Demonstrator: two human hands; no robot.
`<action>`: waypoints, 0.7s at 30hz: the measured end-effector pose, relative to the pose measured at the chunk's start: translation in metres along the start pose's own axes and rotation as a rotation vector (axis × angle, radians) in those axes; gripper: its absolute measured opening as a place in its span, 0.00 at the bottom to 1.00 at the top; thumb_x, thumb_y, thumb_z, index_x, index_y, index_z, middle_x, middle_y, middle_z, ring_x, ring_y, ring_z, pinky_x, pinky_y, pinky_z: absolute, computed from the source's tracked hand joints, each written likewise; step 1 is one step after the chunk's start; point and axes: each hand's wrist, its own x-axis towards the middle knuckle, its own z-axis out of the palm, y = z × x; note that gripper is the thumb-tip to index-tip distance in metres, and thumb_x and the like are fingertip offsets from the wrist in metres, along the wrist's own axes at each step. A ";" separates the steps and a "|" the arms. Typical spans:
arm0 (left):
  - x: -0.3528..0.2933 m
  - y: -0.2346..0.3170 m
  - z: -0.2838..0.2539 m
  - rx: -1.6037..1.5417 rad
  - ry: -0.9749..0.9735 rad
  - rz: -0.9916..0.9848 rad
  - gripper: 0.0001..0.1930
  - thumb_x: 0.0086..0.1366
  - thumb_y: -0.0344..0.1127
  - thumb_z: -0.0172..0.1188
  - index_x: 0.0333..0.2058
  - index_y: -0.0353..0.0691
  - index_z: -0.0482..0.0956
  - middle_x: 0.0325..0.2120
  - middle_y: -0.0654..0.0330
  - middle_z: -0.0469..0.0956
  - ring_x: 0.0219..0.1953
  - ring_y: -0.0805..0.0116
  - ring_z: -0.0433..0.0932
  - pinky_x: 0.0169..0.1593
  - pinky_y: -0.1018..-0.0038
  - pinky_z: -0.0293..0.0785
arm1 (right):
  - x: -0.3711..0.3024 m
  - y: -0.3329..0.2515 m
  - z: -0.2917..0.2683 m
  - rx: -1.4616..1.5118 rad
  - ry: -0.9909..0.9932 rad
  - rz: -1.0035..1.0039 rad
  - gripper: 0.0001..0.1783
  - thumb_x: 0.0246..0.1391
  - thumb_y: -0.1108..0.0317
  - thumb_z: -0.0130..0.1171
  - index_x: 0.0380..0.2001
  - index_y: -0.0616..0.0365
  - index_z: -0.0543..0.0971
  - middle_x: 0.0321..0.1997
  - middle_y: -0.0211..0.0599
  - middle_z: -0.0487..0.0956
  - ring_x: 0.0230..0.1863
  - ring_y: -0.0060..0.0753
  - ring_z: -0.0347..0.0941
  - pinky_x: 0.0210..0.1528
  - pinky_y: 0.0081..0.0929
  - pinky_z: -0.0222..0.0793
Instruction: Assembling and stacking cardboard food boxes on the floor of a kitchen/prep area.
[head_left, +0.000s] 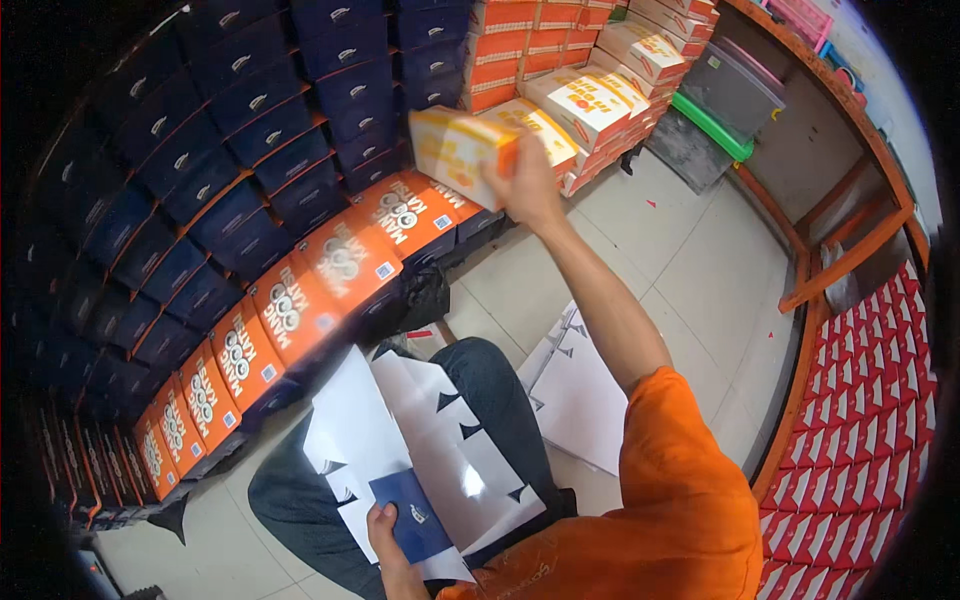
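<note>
My left hand (390, 545) grips an unfolded cardboard box blank (455, 455) across my lap, its thumb on a dark blue panel. The blank's inner side is white, with slots and tabs along its folds. At arm's length, my right hand (530, 185) is closed on the right end of a small white, yellow and orange box (455, 150), slightly blurred. That box is tilted above the far end of a row of orange-topped boxes (345, 250). A pile of flat white box blanks (590, 405) lies on the floor beside my right knee.
Tall stacks of dark blue boxes (240, 110) line the left. White-and-orange boxes (585, 105) are stacked at the back, near grey plastic bins (725, 90) with a green rim. A wooden frame (850, 260) and rows of red-and-white boxes (850, 440) stand at right. Black plastic (425, 300) lies near my knees.
</note>
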 end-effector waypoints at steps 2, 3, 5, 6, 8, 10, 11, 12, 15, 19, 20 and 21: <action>-0.001 0.001 -0.002 -0.086 -0.110 -0.049 0.26 0.57 0.41 0.59 0.50 0.30 0.69 0.40 0.53 0.76 0.39 0.65 0.77 0.45 0.70 0.74 | 0.020 0.025 -0.029 0.198 0.264 0.310 0.36 0.44 0.57 0.70 0.48 0.69 0.64 0.47 0.56 0.71 0.48 0.47 0.69 0.54 0.38 0.65; -0.003 0.002 -0.004 -0.066 -0.054 -0.054 0.26 0.57 0.41 0.59 0.50 0.30 0.69 0.40 0.53 0.76 0.39 0.65 0.77 0.45 0.70 0.74 | 0.034 0.048 -0.049 0.247 0.430 0.392 0.35 0.44 0.55 0.70 0.45 0.69 0.65 0.46 0.54 0.71 0.48 0.46 0.69 0.54 0.37 0.65; -0.005 0.007 -0.010 0.239 -0.036 -0.009 0.23 0.60 0.45 0.55 0.49 0.36 0.69 0.39 0.56 0.73 0.38 0.64 0.75 0.42 0.67 0.72 | 0.072 0.112 -0.087 0.394 0.467 0.715 0.32 0.46 0.53 0.69 0.42 0.67 0.67 0.41 0.49 0.73 0.40 0.39 0.72 0.42 0.32 0.66; -0.006 0.011 -0.013 0.363 -0.005 0.015 0.23 0.59 0.45 0.55 0.49 0.36 0.69 0.39 0.56 0.73 0.38 0.64 0.75 0.42 0.67 0.73 | 0.089 0.150 -0.102 0.461 0.496 0.792 0.31 0.49 0.51 0.67 0.42 0.68 0.70 0.39 0.46 0.75 0.34 0.35 0.73 0.34 0.29 0.65; -0.007 0.022 -0.020 0.419 0.108 0.098 0.24 0.59 0.43 0.56 0.50 0.35 0.68 0.40 0.56 0.73 0.39 0.64 0.75 0.43 0.67 0.73 | 0.112 0.217 -0.115 0.652 0.540 0.827 0.27 0.53 0.49 0.63 0.37 0.66 0.74 0.31 0.41 0.78 0.25 0.27 0.73 0.21 0.24 0.62; -0.009 0.039 -0.025 0.385 0.244 0.213 0.24 0.58 0.42 0.57 0.51 0.34 0.68 0.41 0.55 0.73 0.39 0.64 0.75 0.44 0.67 0.73 | 0.130 0.255 -0.118 0.631 0.405 1.070 0.28 0.57 0.45 0.56 0.38 0.66 0.75 0.32 0.40 0.78 0.25 0.25 0.72 0.24 0.24 0.63; -0.009 0.048 -0.026 0.364 0.305 0.275 0.24 0.58 0.41 0.57 0.51 0.34 0.68 0.42 0.55 0.73 0.40 0.64 0.75 0.44 0.67 0.73 | 0.129 0.254 -0.114 0.633 0.394 1.014 0.28 0.57 0.45 0.56 0.38 0.66 0.75 0.32 0.40 0.78 0.25 0.25 0.72 0.24 0.24 0.63; -0.013 0.057 -0.025 0.344 0.351 0.323 0.25 0.58 0.40 0.57 0.51 0.34 0.68 0.42 0.55 0.73 0.40 0.64 0.75 0.44 0.67 0.73 | 0.120 0.239 -0.111 0.567 0.380 0.916 0.29 0.59 0.45 0.53 0.38 0.66 0.76 0.32 0.40 0.78 0.27 0.24 0.71 0.27 0.24 0.64; -0.022 0.074 -0.014 0.281 0.396 0.419 0.25 0.57 0.38 0.58 0.52 0.33 0.67 0.43 0.54 0.74 0.41 0.64 0.75 0.45 0.67 0.73 | 0.071 0.115 -0.103 0.149 0.271 0.498 0.23 0.60 0.55 0.51 0.44 0.67 0.74 0.38 0.43 0.78 0.39 0.33 0.74 0.44 0.31 0.68; -0.025 0.073 0.014 0.134 0.303 0.357 0.27 0.56 0.35 0.60 0.53 0.31 0.66 0.45 0.53 0.74 0.42 0.64 0.76 0.46 0.68 0.74 | -0.059 -0.102 -0.118 0.714 -0.462 0.058 0.17 0.50 0.62 0.60 0.42 0.59 0.77 0.42 0.38 0.77 0.41 0.35 0.74 0.47 0.32 0.67; -0.025 0.069 0.023 0.020 0.170 0.321 0.26 0.58 0.31 0.60 0.55 0.34 0.64 0.47 0.53 0.72 0.46 0.62 0.74 0.49 0.65 0.73 | -0.089 -0.139 -0.121 0.840 -0.589 -0.166 0.21 0.48 0.60 0.62 0.46 0.55 0.78 0.47 0.38 0.77 0.41 0.38 0.74 0.47 0.33 0.68; -0.021 0.069 0.030 -0.010 -0.094 0.330 0.22 0.62 0.32 0.58 0.54 0.35 0.65 0.45 0.54 0.73 0.47 0.63 0.74 0.48 0.65 0.74 | -0.116 -0.177 -0.126 0.975 -0.729 -0.361 0.25 0.46 0.58 0.63 0.49 0.52 0.78 0.52 0.39 0.76 0.40 0.41 0.75 0.47 0.35 0.68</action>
